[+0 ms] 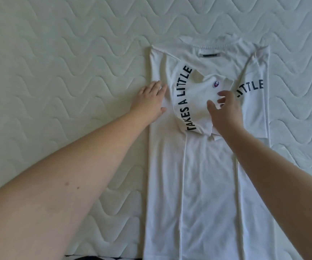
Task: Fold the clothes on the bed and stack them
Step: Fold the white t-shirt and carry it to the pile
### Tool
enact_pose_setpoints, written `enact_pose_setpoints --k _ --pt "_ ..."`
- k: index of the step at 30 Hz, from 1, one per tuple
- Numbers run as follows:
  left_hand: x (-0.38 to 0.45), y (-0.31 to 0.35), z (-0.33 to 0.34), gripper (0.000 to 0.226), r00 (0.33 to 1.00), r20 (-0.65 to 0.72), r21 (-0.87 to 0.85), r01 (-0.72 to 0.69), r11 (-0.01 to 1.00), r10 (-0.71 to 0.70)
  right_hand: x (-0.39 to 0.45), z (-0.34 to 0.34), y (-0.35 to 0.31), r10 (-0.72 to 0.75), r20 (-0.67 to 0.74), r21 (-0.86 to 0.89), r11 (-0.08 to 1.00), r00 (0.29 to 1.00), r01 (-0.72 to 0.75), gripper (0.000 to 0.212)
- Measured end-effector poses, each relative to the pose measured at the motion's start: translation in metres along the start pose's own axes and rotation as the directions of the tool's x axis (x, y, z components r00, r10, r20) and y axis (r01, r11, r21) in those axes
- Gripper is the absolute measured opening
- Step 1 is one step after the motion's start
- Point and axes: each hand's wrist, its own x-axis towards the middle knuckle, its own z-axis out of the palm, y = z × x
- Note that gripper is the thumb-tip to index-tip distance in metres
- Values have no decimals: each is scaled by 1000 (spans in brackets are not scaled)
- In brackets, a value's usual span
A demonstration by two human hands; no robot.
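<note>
Head view. A white T-shirt (204,175) lay flat on the quilted mattress (57,53), collar at the far end and hem running off the near edge of the frame. Both long sides were already turned in toward the middle, so the shirt formed a narrow strip. The left sleeve (192,102), with its small badge, lay folded across the chest, and printed lettering showed on both flaps. Judged: side folds done; the lengthwise fold was not yet made and no stack was visible. No other clothes could be identified; a dark patterned patch at the near edge was too cropped to identify.

The left hand (149,102) lay flat, fingers straight and together, pressing the shirt's left folded edge just left of the lettering. The right hand (226,107) hovered over the folded sleeve, fingers spread and slightly bent, thumb apart. Whether its fingertips touched the cloth could not be told; it pinched nothing visibly. The shirt lay directly beneath both hands, most of its length nearer than them.
</note>
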Motion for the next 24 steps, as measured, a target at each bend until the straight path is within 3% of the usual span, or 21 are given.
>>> enact_pose_setpoints --k 2,5,12,14,16,19,24 --pt "16 -12 -7 91 996 65 111 -74 991 67 25 -4 -3 -72 41 -189 979 997 79 63" --pt "31 -19 -15 92 989 86 91 -132 987 124 56 -6 -8 -135 76 -381 912 988 154 76" --pt "47 -9 -2 98 985 143 16 -97 995 94 96 -12 -9 -201 139 -635 733 970 244 46" --pt "49 -11 3 103 989 127 -3 -73 997 73 100 -24 -12 -181 152 -526 818 972 235 39" --pt "51 -14 6 108 992 105 -8 -70 998 70 101 -38 -20 -66 147 -293 950 987 107 34" --pt "51 -14 11 111 994 86 3 -74 997 73 85 -47 -25 -3 87 -83 996 996 10 30" --pt "53 -18 15 104 991 122 -44 -56 997 61 39 -27 -22 -224 -117 -98 972 968 213 17"
